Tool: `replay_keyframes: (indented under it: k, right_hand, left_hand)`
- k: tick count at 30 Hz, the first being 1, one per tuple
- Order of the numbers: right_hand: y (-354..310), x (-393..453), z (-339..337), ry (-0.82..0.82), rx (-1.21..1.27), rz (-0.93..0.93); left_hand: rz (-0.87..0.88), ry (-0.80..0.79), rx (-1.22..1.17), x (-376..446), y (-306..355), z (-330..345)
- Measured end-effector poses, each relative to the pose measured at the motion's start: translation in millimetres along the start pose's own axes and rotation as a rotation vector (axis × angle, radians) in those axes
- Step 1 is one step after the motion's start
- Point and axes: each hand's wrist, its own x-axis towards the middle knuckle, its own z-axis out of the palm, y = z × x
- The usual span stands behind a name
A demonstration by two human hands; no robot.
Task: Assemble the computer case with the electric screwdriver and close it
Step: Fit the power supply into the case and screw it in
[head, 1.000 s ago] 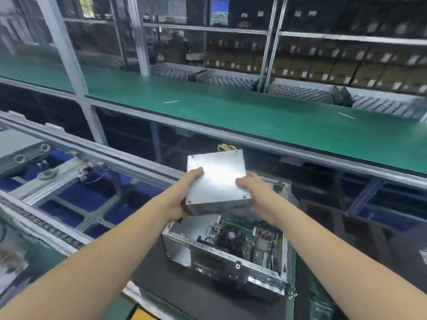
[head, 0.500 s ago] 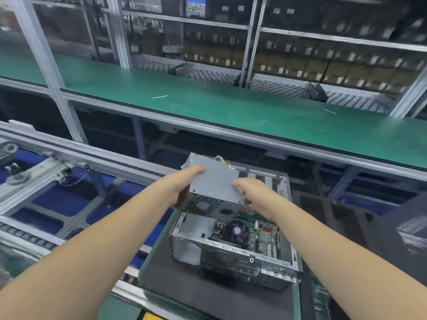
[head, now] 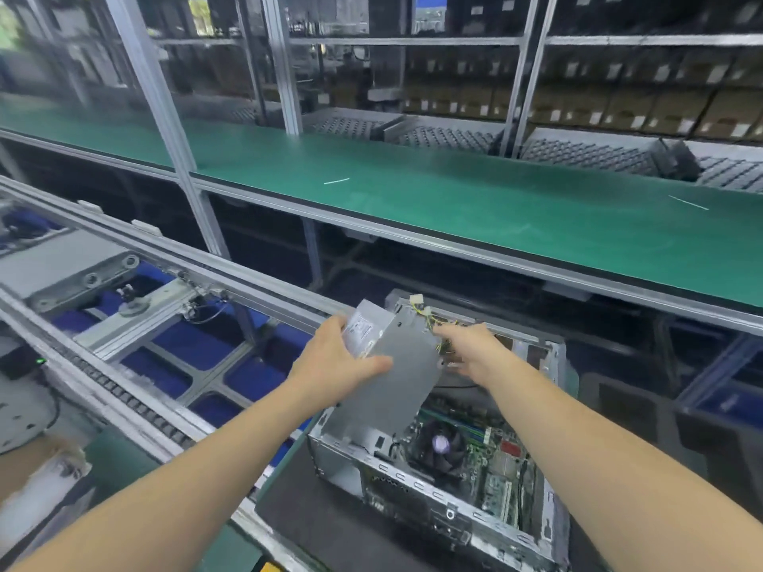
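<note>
L hand (head: pixel 342 361) grips the PSU (head: pixel 392 373), thumb on its top plate; PSU is tilted over the open case (head: pixel 446 489), lower end inside. R hand (head: pixel 475 353) is at the PSU's far side by the wires (head: pixel 429 319); fingers blurred, grip can't be told. Case's near-right corner is cut off by R arm.

No readable text; white label on the power supply (head: pixel 363 330) held by the left hand (head: pixel 338 365) has print too blurred to read, white tags on shelf boxes (head: pixel 586 105) also illegible
</note>
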Motion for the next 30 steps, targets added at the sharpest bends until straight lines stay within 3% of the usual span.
replay_keyframes:
  k: [5, 10, 14, 17, 21, 26, 30]
  right_hand:
    - [-6, 21, 2, 0.041, 0.065, -0.009]
    - [-13, 38, 6, 0.019, 0.308, -0.028]
    - [-13, 46, 12, 0.16, 0.437, 0.003]
    - [-15, 50, 15, 0.147, 0.473, 0.04]
    - [-21, 54, 16, 0.021, 0.383, 0.031]
    - [-30, 41, 19, -0.215, 0.117, -0.184]
    - [-27, 34, 17, -0.15, -0.324, -0.395]
  left_hand:
    - [0.038, 0.057, 0.043, -4, 7, 8]
    - [-0.015, 0.102, 0.098, -3, 10, 11]
    - [0.067, 0.126, 0.248, -3, 14, 10]
    - [0.062, 0.124, 0.379, -2, 19, 12]
    - [-0.025, 0.087, 0.456, 1, 19, 23]
    - [-0.087, 0.144, 0.564, 7, 18, 52]
    - [-0.078, 0.227, 0.655, 9, 23, 71]
